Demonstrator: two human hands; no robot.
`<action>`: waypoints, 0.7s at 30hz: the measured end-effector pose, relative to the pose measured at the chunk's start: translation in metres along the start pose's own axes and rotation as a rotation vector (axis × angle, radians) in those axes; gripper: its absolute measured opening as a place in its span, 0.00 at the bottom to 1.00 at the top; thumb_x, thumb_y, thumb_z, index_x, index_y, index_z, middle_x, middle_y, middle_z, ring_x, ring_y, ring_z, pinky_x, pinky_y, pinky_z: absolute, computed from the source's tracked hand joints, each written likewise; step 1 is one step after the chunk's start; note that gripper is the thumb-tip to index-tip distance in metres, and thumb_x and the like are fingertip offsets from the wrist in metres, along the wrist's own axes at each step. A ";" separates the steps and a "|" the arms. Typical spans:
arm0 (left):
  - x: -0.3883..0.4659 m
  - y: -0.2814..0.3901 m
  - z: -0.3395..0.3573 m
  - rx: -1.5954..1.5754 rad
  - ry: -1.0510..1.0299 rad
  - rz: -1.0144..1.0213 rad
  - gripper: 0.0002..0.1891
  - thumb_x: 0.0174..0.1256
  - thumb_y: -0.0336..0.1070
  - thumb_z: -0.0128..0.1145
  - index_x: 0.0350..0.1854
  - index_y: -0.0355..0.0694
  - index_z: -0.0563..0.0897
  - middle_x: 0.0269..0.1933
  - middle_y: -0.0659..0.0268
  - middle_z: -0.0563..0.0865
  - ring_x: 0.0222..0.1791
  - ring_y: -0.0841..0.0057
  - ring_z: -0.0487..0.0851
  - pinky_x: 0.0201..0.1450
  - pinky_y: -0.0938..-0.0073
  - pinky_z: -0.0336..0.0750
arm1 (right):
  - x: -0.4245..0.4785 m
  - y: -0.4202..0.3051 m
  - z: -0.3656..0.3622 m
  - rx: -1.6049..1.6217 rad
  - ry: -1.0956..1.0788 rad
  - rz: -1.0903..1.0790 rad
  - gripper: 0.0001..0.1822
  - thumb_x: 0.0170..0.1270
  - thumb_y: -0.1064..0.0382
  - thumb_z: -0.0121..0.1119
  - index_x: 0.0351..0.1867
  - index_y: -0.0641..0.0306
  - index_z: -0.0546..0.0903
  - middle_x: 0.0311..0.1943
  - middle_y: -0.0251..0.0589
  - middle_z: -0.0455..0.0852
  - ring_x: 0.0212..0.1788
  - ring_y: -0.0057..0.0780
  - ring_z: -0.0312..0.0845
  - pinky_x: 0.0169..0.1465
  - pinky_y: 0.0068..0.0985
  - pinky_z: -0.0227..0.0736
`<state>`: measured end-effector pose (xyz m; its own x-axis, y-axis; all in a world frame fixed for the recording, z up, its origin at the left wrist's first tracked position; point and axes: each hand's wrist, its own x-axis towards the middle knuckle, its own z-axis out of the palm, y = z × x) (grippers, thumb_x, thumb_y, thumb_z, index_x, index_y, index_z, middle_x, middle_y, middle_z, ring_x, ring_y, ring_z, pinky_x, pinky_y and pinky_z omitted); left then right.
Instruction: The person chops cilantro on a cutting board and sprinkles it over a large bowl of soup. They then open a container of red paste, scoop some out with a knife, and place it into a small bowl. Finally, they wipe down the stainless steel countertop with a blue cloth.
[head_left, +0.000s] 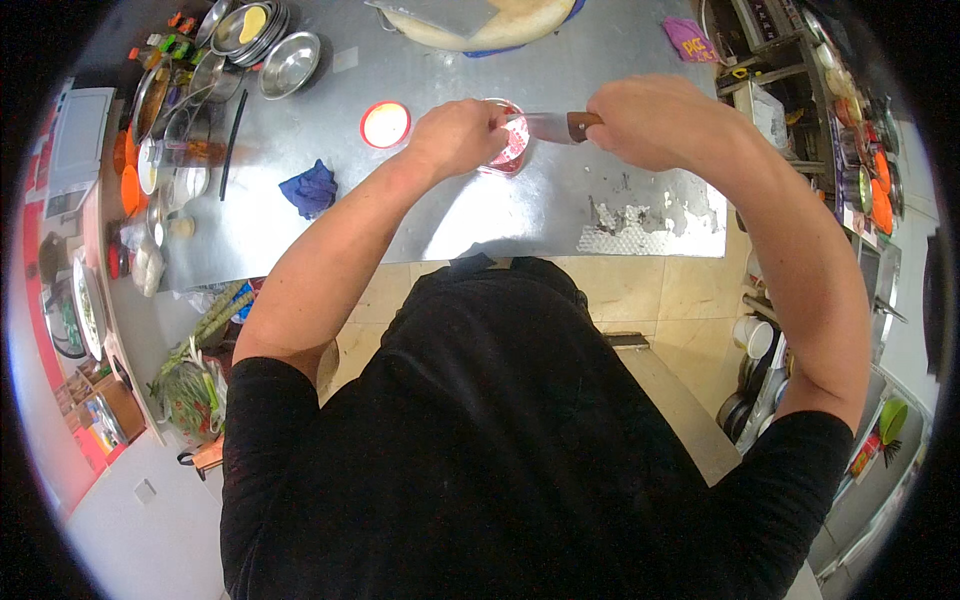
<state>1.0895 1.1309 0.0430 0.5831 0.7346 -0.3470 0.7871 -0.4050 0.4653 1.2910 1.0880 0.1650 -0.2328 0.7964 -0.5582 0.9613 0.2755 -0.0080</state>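
Note:
On the steel table stands a jar with dark red contents (504, 166), partly covered by a red and white printed seal (515, 142). My left hand (466, 135) is at the jar's upper left, its fingers closed on the seal's edge. In my right hand (634, 124) is the wooden handle of a knife (551, 127); its blade points left over the jar, the tip close to my left fingers. A round lid with a red rim (385, 124) lies left of my left hand. Whether the blade touches the seal, I cannot tell.
A crumpled blue cloth (310, 189) and a black rod (233, 146) lie on the steel table (360, 225) at the left. Metal bowls (290, 65) and bottles crowd its far left corner. A large round board (517, 22) and a purple cloth (689, 40) are at the far side.

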 end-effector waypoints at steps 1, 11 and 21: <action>0.001 -0.002 0.004 -0.037 0.020 0.011 0.17 0.63 0.48 0.54 0.44 0.41 0.84 0.36 0.54 0.87 0.37 0.58 0.85 0.44 0.63 0.77 | 0.000 0.000 0.000 -0.004 -0.007 0.002 0.13 0.66 0.57 0.52 0.37 0.63 0.83 0.32 0.50 0.86 0.38 0.49 0.82 0.43 0.43 0.74; -0.009 -0.010 0.023 -0.062 0.197 0.083 0.10 0.60 0.46 0.53 0.31 0.47 0.83 0.31 0.60 0.86 0.34 0.58 0.84 0.35 0.59 0.77 | 0.000 -0.005 0.019 0.110 -0.012 0.021 0.14 0.65 0.58 0.50 0.34 0.65 0.83 0.29 0.52 0.85 0.36 0.51 0.81 0.42 0.44 0.74; -0.010 -0.010 0.020 -0.042 0.132 0.033 0.12 0.62 0.49 0.55 0.34 0.46 0.84 0.33 0.61 0.86 0.34 0.63 0.84 0.38 0.65 0.76 | -0.001 -0.014 0.036 0.168 0.021 0.008 0.15 0.66 0.57 0.48 0.34 0.67 0.82 0.29 0.53 0.84 0.36 0.52 0.81 0.43 0.44 0.73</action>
<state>1.0795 1.1166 0.0260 0.5752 0.7872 -0.2223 0.7571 -0.4094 0.5091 1.2829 1.0637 0.1358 -0.2260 0.8100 -0.5412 0.9739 0.1760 -0.1432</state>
